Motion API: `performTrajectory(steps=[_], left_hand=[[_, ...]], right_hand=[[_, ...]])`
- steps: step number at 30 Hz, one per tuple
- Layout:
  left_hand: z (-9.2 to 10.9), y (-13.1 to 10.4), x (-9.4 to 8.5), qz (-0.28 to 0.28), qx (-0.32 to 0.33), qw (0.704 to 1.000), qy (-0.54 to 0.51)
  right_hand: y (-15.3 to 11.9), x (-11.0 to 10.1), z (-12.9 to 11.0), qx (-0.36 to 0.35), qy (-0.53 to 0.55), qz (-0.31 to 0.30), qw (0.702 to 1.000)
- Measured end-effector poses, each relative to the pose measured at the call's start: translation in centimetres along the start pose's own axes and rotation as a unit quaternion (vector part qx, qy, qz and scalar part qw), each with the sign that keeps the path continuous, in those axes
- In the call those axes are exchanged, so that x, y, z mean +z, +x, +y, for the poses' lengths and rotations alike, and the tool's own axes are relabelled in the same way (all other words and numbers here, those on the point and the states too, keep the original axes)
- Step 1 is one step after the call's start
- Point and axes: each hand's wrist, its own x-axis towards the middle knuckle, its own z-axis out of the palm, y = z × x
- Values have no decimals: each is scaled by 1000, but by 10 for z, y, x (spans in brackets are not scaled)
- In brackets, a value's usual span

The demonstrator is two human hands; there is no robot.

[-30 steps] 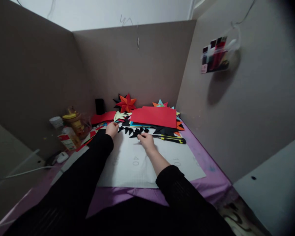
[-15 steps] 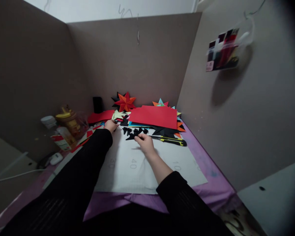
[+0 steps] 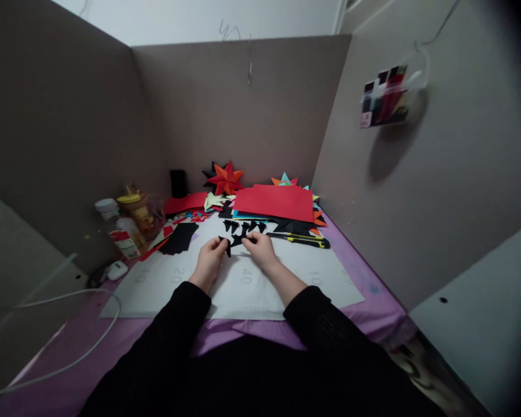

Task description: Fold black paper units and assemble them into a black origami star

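Observation:
My left hand (image 3: 209,262) pinches a small black folded paper piece (image 3: 228,249), its pointed end hanging below the fingertips. Close beside it, my right hand (image 3: 261,251) has thumb and fingers closed on another black folded paper shape (image 3: 238,240) with pointed parts. The two black shapes come very near each other; whether they touch I cannot tell. Just beyond the hands, several small black folded pieces (image 3: 231,225) lie in a row on the white sheet (image 3: 226,295). A black and yellow utility knife (image 3: 306,240) rests right of my right hand.
Red paper sheets (image 3: 273,201) are stacked at the back, with an orange and red paper star (image 3: 226,178) behind. Black paper (image 3: 180,238) lies on the left near bottles (image 3: 108,209) and a yellow-lidded cup (image 3: 134,207). A white cable (image 3: 106,333) loops over the purple cloth (image 3: 91,324).
My left hand has come back from the pile at the far left to beside my right hand, now with a black folded piece in its fingers. The view has shifted slightly.

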Motion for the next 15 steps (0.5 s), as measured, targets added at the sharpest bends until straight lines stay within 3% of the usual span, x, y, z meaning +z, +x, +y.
performTrajectory(steps=[4,15], left_hand=[[-6,2,-3,-8,9,1000,11],[-8,3,-6,-20,20,1000,4]], right_hand=[[-6,3,-6,7,-3,-27,1000],[-8,2,-10,-3,-37,-29,999]])
